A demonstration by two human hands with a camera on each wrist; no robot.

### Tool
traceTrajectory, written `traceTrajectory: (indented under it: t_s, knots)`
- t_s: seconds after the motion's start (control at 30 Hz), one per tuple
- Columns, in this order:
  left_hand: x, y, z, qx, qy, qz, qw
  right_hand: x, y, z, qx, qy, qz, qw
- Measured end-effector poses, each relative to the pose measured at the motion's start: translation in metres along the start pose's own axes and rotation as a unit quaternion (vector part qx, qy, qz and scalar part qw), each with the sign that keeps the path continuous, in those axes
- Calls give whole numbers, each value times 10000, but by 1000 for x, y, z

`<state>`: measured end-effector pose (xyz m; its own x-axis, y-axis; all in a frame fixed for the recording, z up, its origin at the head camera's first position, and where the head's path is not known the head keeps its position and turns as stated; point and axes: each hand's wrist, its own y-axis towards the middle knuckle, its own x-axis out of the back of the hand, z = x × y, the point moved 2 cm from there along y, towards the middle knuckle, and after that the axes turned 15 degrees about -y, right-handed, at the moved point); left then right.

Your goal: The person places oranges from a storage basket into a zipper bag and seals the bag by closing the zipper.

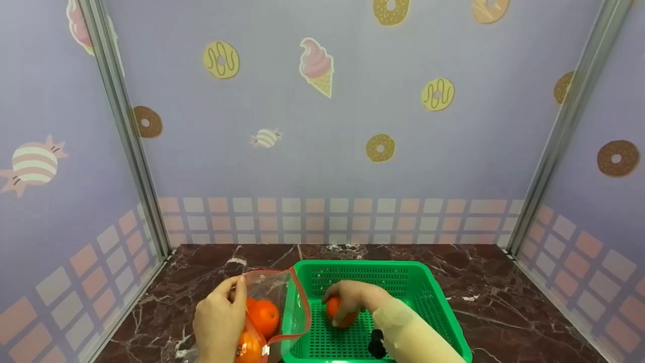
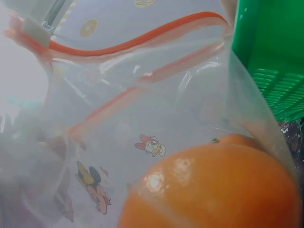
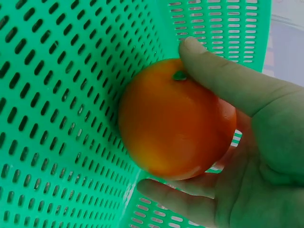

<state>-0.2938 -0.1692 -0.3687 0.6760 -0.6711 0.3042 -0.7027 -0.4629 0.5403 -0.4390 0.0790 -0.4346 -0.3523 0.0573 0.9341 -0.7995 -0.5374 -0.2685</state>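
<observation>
The left hand [image 1: 219, 317] pinched a red-edged clear zip bag [image 1: 268, 287] of oranges [image 1: 264, 317], its cartoon prints [image 2: 151, 145] visible only at the left wrist; the right hand [image 1: 352, 296] gripped another orange [image 3: 173, 121] inside a green basket [image 1: 363, 263]. Marbled tabletop [image 1: 529, 312] lay below, lilac doughnut-patterned wall [image 1: 352, 111] behind.

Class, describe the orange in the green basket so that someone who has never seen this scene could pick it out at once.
On the dark marbled table stands a green basket. Inside it, the right hand holds an orange. Unlike the oranges to its left, which lie inside a clear bag, this one has no bag around it.
</observation>
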Motion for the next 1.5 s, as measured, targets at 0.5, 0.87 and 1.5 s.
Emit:
traceTrajectory:
  t_s: [0.5,0.87,1.5]
  knots:
    - [-1,0,-1,32,-8,-7,10000,1,-1,-3,23,122,-18,9999]
    - [0,0,-1,47,-70,141,9999,8,-3,-4,179,309,-83,9993]
    - [-2,0,-2,88,37,102,9999,24,-10,-4,243,507,-486,9972]
